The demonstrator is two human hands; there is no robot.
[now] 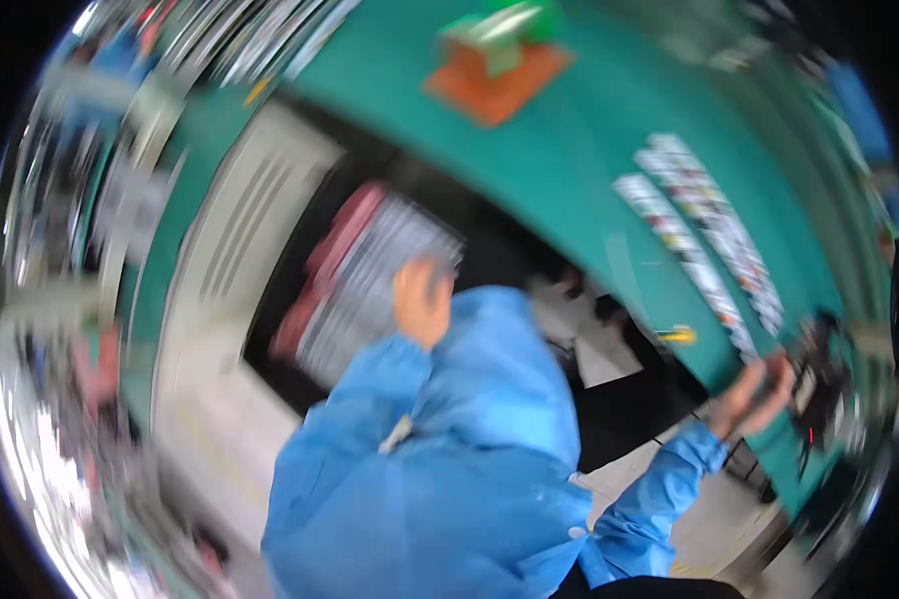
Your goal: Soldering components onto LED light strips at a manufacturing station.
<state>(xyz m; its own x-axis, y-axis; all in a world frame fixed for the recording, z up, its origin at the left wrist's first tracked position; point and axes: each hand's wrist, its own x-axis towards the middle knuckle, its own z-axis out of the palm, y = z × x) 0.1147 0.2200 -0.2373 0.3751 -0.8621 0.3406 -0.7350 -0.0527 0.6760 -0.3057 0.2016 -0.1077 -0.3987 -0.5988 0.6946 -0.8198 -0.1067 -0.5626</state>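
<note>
A green desk (569,170) is seen running from the far side to the right, its edges bent. At left, a grey bundle (370,270) is laid beside a red one (325,270) on a dark surface; the left hand (425,299) is held over its right side. White strips (719,225) are laid on the desk at right, their near end just beside the right hand (754,397), whose fingers appear parted. A small yellow piece (679,335) is set nearby. The strips could be skewed if brushed by that hand. Everything is blurred; whether anything is pinched or touched by the left hand cannot be told, and its fingertips are indistinct.
</note>
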